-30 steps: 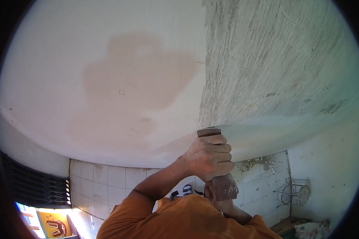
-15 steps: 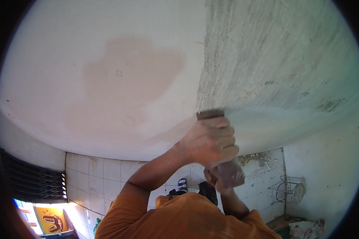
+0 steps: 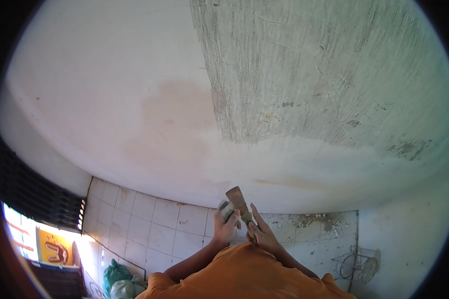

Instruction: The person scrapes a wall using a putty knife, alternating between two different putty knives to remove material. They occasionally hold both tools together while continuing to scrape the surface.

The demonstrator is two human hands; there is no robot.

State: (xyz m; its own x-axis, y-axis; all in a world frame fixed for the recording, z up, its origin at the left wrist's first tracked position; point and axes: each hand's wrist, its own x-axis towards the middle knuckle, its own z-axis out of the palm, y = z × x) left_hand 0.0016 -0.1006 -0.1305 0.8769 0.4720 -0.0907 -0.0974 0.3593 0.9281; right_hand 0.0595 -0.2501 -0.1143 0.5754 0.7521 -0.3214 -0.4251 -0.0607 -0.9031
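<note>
Low in front of my chest, my right hand [image 3: 264, 238] grips the handle of a scraper [image 3: 237, 197], one finger stretched out along its side. The flat brown blade points up toward the wall and is apart from it. Close beside it, my left hand [image 3: 226, 228] is closed on a small grey object [image 3: 226, 210] whose kind I cannot make out. That hand's fingers are right next to the scraper's neck. Ahead, the wall [image 3: 294, 164] has a rough, scraped grey area [image 3: 304, 74] at upper right and a smooth, pinkish-stained area [image 3: 177, 112] at left.
White floor tiles [image 3: 149, 214] run along the wall's foot, with flaked debris [image 3: 322, 222] at right. A round-seated metal stool [image 3: 366, 269] stands at lower right. Green and pale bags [image 3: 117, 276] lie at lower left, near a dark folding grille [image 3: 35, 182].
My left hand was up at the wall on a tool with its blade against the surface. Both hands are now low and together, the scraper off the wall. The view has shifted right.
</note>
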